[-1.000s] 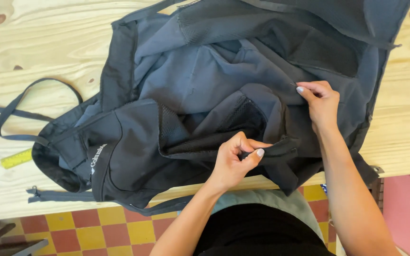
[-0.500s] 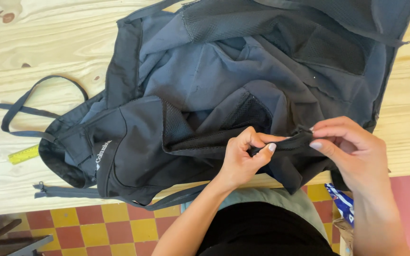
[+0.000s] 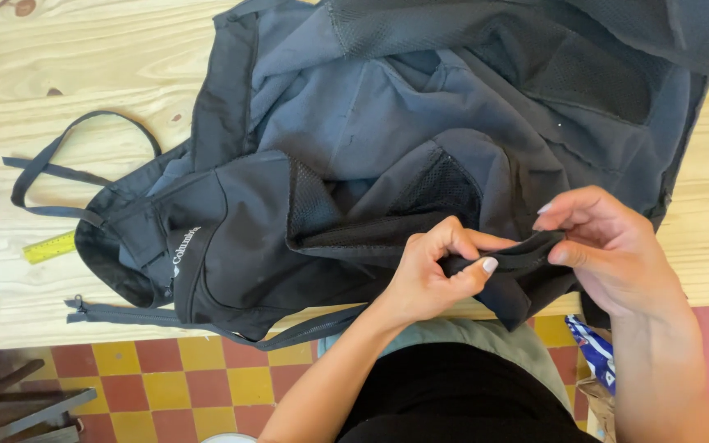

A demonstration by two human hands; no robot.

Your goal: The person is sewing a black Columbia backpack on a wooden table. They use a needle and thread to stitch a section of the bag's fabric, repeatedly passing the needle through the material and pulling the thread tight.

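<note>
Together the left hand [image 3: 432,279] and right hand [image 3: 609,250] pinch one dark fabric strip of the grey jacket [image 3: 387,139], stretching it taut between them at the wooden table [image 3: 67,74]'s near edge, seemingly to straighten it.

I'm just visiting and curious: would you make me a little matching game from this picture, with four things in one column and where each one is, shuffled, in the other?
Things:
1. left hand
2. right hand
3. yellow ruler
4. loose zipper strip

Places:
A. peeking out from under the dark garment, on the wooden table
B. pinching the garment's fold from the right end
C. along the table's near edge, below the garment
D. gripping the fold near its middle, thumb on top

Pairs: 1-D, 2-B, 3-A, 4-C
</note>
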